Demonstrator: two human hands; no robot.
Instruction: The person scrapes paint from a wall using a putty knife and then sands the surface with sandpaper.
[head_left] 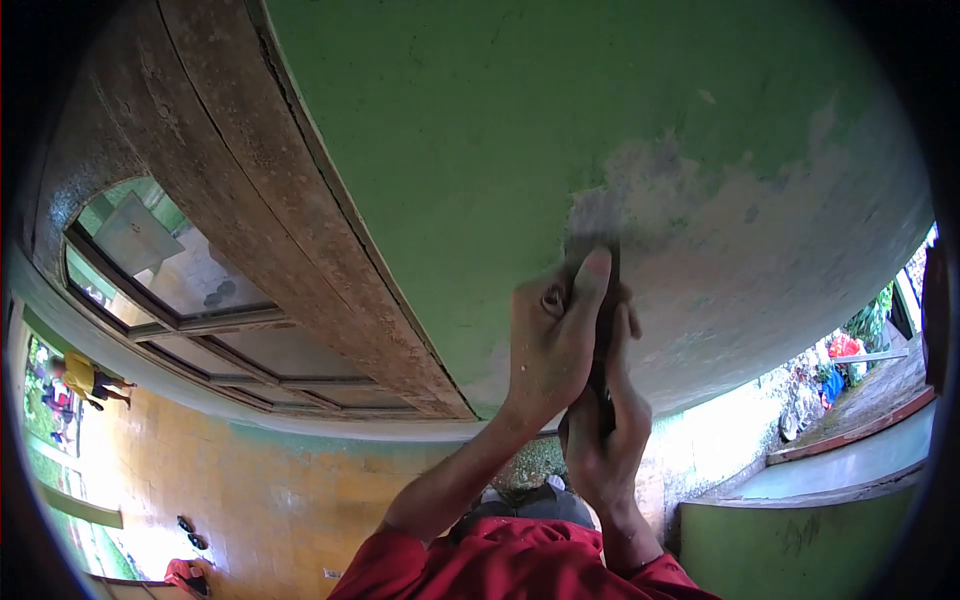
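A scraper [606, 345] with a dark, narrow body is held upright against the green wall [440, 150]. Its flat end is smeared by motion and meets a bare grey patch [595, 212] where the paint is gone. My left hand [553, 345] presses on it from the left, thumb laid along the tool and fingers curled. Lower down and to the right, my right hand [612, 430] is closed around the handle, most of which its fingers hide. Grey, paint-free plaster [720, 270] spreads to the right of the tool.
A weathered wooden frame [290, 220] with glass panes borders the wall on the left. Yellowish floor tiles [290, 490] lie below, with dark footwear [192, 533] on them. A person in a yellow top [78, 375] is at far left. A green low wall [800, 540] stands at lower right.
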